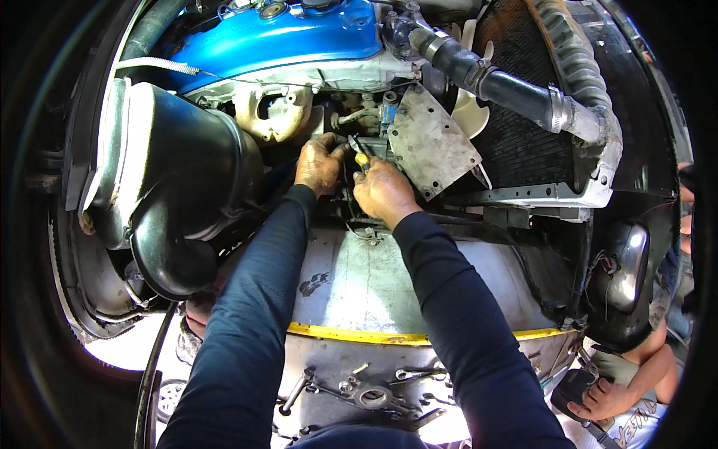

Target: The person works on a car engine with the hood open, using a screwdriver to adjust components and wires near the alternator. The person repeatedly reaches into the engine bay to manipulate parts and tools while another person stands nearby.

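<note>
My right hand (384,193) is closed around yellow-handled pliers (362,160), their metal jaws pointing up and left into the engine bay. Just left of it, my left hand (319,166) has its fingers pinched together close to the jaws. What they hold is too small to make out; thin dark wires run down between the hands. Right of the pliers stands a flat grey metal plate (434,142) with holes, tilted. Behind the hands are a cream exhaust manifold (273,112) and a small blue part (388,112).
A blue valve cover (277,41) lies at the back. To the left sits a large black air-filter housing (179,157); to the right, a radiator (523,82) with a thick black hose (516,93). Wrenches (299,389) lie in front. A person's hand (598,399) holds a dark object at lower right.
</note>
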`<state>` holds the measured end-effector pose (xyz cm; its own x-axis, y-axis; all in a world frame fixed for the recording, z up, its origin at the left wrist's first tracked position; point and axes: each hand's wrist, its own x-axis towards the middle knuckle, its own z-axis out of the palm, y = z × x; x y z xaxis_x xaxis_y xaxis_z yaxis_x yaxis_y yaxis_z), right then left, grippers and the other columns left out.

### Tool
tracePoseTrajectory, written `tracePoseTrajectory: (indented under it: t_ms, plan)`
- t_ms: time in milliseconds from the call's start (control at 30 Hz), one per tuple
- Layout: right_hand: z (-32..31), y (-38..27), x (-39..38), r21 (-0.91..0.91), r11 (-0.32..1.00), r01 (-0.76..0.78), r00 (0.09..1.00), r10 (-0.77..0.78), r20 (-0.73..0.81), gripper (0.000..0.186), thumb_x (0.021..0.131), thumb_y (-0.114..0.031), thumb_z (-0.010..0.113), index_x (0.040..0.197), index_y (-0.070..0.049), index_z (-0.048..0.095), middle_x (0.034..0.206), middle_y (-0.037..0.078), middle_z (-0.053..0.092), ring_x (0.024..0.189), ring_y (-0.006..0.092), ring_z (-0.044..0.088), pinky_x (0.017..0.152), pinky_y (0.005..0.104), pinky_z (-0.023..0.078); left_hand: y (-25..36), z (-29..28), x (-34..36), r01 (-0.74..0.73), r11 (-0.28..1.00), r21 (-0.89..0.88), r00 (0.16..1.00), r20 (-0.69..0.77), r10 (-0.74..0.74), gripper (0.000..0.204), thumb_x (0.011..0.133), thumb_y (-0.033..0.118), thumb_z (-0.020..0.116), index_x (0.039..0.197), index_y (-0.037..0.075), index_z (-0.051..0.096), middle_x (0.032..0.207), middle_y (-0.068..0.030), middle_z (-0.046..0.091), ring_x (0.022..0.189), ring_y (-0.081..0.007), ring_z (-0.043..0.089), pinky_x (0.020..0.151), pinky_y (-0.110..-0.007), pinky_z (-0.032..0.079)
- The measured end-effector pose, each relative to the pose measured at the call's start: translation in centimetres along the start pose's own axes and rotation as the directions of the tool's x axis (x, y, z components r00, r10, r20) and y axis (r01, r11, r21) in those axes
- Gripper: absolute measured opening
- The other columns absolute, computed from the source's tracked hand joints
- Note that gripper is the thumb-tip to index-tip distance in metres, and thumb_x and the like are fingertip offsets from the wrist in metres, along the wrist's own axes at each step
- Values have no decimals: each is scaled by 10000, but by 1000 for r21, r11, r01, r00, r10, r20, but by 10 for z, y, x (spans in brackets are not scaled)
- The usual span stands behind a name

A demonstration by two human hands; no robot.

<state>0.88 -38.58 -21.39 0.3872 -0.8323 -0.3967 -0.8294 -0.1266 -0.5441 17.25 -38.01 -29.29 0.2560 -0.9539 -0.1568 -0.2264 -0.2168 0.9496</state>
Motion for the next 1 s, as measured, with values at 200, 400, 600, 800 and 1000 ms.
tracePoseTrajectory:
  t_ms: [200,400,600,800,1000]
  plan:
    - [21,8,1,-147,984,102,973,-130,-193,473,959,-310,638,1269,44,588,1264,320,532,1125,492,607,959,534,514,-10,-16,11,86,995,-50,993,89,-81,209,1013,153,638,1079,-36,698,871,-49,698,757,-84,584,650,-265,499]
    - [21,14,9,-145,980,138,967,-165,-196,396,931,-295,688,1156,26,626,1194,267,580,1055,432,668,900,504,545,-4,-23,15,-106,952,288,988,136,69,255,1016,192,621,1108,-32,702,969,-91,710,804,-119,637,687,-290,524]
    - [19,14,15,-34,989,143,969,-147,-196,378,923,-274,680,1110,49,620,1157,287,615,1037,446,672,909,502,542,16,-24,7,349,899,-266,923,264,-280,456,990,299,692,1282,-44,621,1103,-91,697,860,-150,643,723,-309,527]
    - [14,18,23,11,989,147,982,-145,-117,428,942,-311,650,1135,71,629,1164,312,637,1111,456,631,971,500,507,5,-15,15,227,974,-21,961,164,-221,606,950,398,754,1286,-80,592,1075,-103,706,903,-137,615,772,-282,512]
    - [5,8,25,51,999,9,1000,-8,-24,447,965,-366,631,1090,62,669,1109,292,688,1100,445,646,965,493,500,-5,-6,18,257,966,-35,964,77,-254,548,935,356,779,1226,-80,619,1042,-104,713,902,-137,626,773,-283,516]
